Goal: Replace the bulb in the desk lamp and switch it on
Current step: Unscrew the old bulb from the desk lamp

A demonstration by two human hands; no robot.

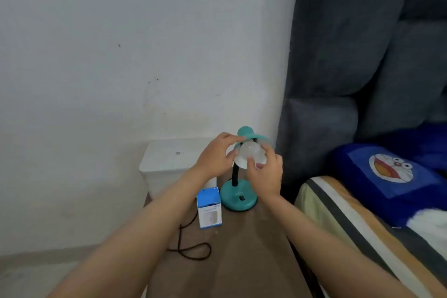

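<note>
A teal desk lamp stands on a brown bedside table [242, 249], its round base [238, 199] with a black switch near the back. The teal shade [246, 133] is tipped towards me on a black flexible neck. My left hand [215, 155] grips the shade's left rim. A white frosted bulb [251, 151] sits inside the shade. My right hand [266, 174] holds the bulb with thumb and fingers curled round it from the lower right. A blue and white bulb box [209, 208] stands upright just left of the base.
A white lidded bin [169, 162] stands behind the table against the wall. A dark power cord [191, 247] loops over the table's left side. A white object [41, 182] is partly hidden behind my left wrist. A bed with a striped sheet [358, 232] and blue cushion [387, 169] lies right.
</note>
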